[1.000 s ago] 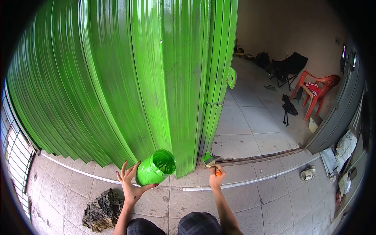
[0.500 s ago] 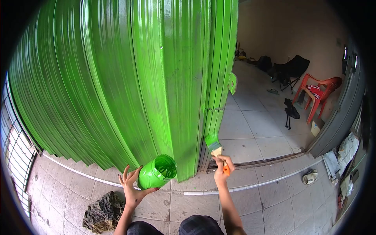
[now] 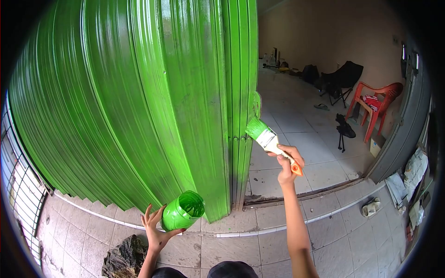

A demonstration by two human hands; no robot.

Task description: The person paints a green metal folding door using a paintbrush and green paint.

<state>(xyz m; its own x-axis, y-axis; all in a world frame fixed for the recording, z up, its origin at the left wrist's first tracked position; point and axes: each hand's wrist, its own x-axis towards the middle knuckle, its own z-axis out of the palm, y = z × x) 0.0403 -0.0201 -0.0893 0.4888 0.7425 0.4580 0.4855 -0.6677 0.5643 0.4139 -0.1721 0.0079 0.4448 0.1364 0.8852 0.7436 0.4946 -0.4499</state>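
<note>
My right hand (image 3: 289, 162) is closed round the pale handle of a paintbrush (image 3: 268, 139) with an orange tip. Green paint coats its bristles, which are at the edge of the green folding metal door (image 3: 185, 116), just below its green handle plate (image 3: 257, 104). Low on the left, my left hand (image 3: 155, 229) grips a paint-covered green container (image 3: 175, 214) between thumb and fingers. The container tilts with its mouth toward the upper right, and wet green paint lines its inside. Shiny green covers most of the door, with darker, thinner patches on the panels.
A crumpled dark cloth (image 3: 124, 257) lies on the tiles beside my left forearm. A floor track (image 3: 306, 193) crosses the doorway. Inside stand a red plastic chair (image 3: 376, 104) and a black folding chair (image 3: 344, 74). A sandal (image 3: 371, 207) lies outside at right.
My right hand has moved up and to the right, carrying the brush from the door's lower edge to near its handle plate. My left hand still holds the container. The view has shifted slightly.
</note>
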